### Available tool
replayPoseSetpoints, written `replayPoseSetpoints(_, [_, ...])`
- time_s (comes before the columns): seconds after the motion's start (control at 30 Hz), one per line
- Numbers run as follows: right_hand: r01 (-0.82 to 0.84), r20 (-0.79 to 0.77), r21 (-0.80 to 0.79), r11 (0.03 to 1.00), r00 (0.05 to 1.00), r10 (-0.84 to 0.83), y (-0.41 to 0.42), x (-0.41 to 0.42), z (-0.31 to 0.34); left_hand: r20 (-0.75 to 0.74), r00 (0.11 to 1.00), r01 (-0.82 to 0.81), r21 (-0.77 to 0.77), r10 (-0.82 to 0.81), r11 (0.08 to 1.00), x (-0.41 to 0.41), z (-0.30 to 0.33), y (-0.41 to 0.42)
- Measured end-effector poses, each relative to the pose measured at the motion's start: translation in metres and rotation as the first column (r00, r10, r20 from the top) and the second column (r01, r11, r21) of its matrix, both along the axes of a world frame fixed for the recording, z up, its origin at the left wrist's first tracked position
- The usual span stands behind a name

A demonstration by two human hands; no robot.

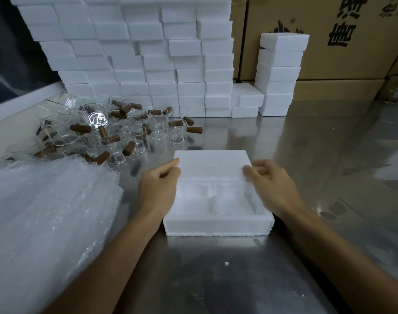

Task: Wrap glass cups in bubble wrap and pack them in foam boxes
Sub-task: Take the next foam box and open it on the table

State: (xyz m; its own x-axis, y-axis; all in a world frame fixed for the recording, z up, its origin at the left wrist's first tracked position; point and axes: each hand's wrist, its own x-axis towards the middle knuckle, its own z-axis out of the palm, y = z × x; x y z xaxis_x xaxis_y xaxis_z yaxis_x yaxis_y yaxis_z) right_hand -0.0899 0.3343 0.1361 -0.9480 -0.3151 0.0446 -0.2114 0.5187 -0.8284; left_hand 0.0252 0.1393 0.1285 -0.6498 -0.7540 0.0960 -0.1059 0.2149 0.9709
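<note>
One open foam box lying near the counter's front edge, its lid gripped on either side by curled fingers of left hand and right hand, probably to bare the two hollows inside. At the left edge, one heap of bubble wrap. Behind it, too many glass cups to count, with the stacked foam boxes along the back edge.

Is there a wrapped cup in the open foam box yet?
No, the recesses of the foam box show only white foam, and the glass cups sit unwrapped at the back left.
</note>
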Motion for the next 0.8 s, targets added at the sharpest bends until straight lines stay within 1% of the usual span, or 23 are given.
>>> replayPoseSetpoints(0.1, [-0.033,0.013,-0.047,0.998,0.999,0.034,0.0,0.0,-0.001,-0.007,1.0,-0.004,0.004,0.004,1.0,0.002,0.001,0.003])
replayPoseSetpoints(0.17, [-0.026,0.006,-0.077,0.997,1.0,0.026,0.0,0.001,-0.002,-0.024,0.999,-0.03,0.01,0.03,1.0,0.003,0.004,0.004])
replayPoseSetpoints(0.23, [-0.024,0.007,-0.096,0.995,1.0,0.025,0.0,0.001,-0.004,-0.047,0.996,-0.081,0.008,0.081,0.997,0.003,0.004,0.005])
replayPoseSetpoints(0.33, [-0.03,-0.002,-0.116,0.993,1.0,0.03,0.002,-0.002,-0.008,-0.034,0.987,-0.161,-0.016,0.16,0.987,0.004,0.001,0.005])
replayPoseSetpoints(0.6, [-0.069,-0.036,-0.188,0.98,0.997,0.064,0.002,-0.009,-0.016,-0.034,0.99,-0.14,-0.019,0.14,0.99,0.006,-0.002,0.003])
replayPoseSetpoints(0.7, [-0.074,-0.04,-0.182,0.981,0.997,0.068,0.003,-0.01,-0.016,-0.041,0.991,-0.131,-0.017,0.13,0.991,0.005,-0.002,0.004])
replayPoseSetpoints(0.8, [-0.101,-0.025,-0.176,0.979,0.995,0.098,0.002,-0.01,-0.014,-0.039,0.985,-0.169,-0.02,0.168,0.985,0.005,-0.001,0.001])
